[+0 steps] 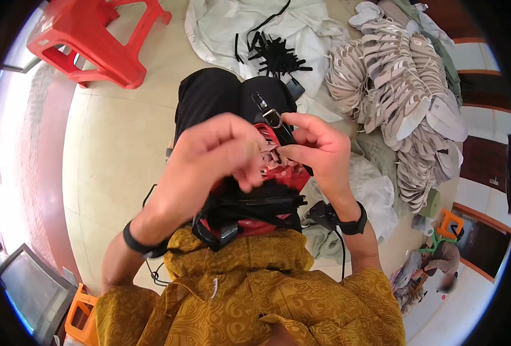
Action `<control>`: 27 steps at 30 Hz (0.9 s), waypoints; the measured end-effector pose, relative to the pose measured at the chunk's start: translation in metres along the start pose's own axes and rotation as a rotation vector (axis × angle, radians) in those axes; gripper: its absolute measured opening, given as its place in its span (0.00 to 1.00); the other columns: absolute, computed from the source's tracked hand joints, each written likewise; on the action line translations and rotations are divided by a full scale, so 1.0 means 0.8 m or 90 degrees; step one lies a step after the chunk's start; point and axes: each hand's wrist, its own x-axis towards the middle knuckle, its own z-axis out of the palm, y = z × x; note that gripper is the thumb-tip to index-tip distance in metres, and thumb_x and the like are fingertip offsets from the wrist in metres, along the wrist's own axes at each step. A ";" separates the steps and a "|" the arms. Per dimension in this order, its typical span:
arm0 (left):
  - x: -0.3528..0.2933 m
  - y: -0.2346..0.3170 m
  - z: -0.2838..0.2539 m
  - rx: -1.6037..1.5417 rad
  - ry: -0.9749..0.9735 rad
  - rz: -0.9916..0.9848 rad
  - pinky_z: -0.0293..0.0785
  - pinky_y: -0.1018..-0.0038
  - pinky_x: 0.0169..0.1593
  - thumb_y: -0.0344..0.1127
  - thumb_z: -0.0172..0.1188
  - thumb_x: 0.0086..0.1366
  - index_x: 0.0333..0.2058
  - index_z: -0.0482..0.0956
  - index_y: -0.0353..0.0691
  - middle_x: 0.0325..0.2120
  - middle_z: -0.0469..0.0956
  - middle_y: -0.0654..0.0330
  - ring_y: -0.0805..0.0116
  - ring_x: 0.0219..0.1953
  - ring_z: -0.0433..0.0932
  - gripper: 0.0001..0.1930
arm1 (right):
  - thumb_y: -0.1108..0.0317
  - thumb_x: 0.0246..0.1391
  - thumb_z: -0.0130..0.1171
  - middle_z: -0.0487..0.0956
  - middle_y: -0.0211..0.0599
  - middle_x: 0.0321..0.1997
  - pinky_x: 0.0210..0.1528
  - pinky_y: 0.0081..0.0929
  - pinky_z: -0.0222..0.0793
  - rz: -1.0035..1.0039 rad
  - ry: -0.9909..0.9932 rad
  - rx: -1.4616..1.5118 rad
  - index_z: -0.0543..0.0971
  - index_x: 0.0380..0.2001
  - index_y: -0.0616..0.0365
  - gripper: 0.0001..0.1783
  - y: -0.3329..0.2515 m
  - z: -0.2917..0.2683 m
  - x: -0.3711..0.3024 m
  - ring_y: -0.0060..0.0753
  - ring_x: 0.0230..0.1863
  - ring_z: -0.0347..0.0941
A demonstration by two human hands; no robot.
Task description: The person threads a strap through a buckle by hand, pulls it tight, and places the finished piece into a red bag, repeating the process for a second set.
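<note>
A shiny black strap with a silver buckle (pixel 272 118) is pinched between the thumb and fingers of my right hand (pixel 323 147), its buckle end pointing away from me over my knees. To its left my left hand (pixel 212 153) is curled and smeared by motion, so whether its fingers hold anything cannot be told. Under both hands, on my lap, lies a red plastic bag (pixel 295 176) with small pinkish pieces in it. Closer to my body, a bundle of black straps (pixel 255 202) rests across the lap.
Beyond my knees, black strips (pixel 278 56) lie heaped on a white sheet (pixel 215 29). Large stacks of beige shoe parts (pixel 402 81) fill the right side. A red stool (pixel 102 43) stands far left. Another person (pixel 442 265) is at the lower right, near an orange stool (pixel 451 225).
</note>
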 end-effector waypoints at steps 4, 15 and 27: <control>-0.058 0.032 0.061 -0.177 -0.247 0.250 0.72 0.74 0.30 0.25 0.43 0.57 0.32 0.67 0.31 0.26 0.70 0.55 0.68 0.25 0.72 0.06 | 0.80 0.34 0.59 0.69 0.24 0.18 0.20 0.10 0.57 -0.067 0.034 -0.110 0.73 0.38 0.62 0.21 0.005 -0.008 0.002 0.10 0.19 0.62; -0.080 0.017 0.082 -0.263 -0.242 0.256 0.73 0.77 0.34 0.22 0.43 0.57 0.37 0.66 0.31 0.31 0.71 0.55 0.70 0.30 0.74 0.09 | 0.81 0.34 0.57 0.69 0.23 0.19 0.21 0.10 0.58 -0.035 0.113 -0.127 0.73 0.38 0.63 0.20 0.013 -0.061 0.020 0.11 0.19 0.61; -0.034 0.024 0.075 -0.252 -0.202 0.262 0.72 0.76 0.34 0.23 0.43 0.56 0.35 0.67 0.31 0.30 0.72 0.55 0.70 0.30 0.74 0.08 | 0.78 0.34 0.57 0.67 0.22 0.17 0.19 0.11 0.57 0.115 0.092 -0.165 0.73 0.40 0.61 0.22 0.115 -0.152 0.096 0.13 0.18 0.61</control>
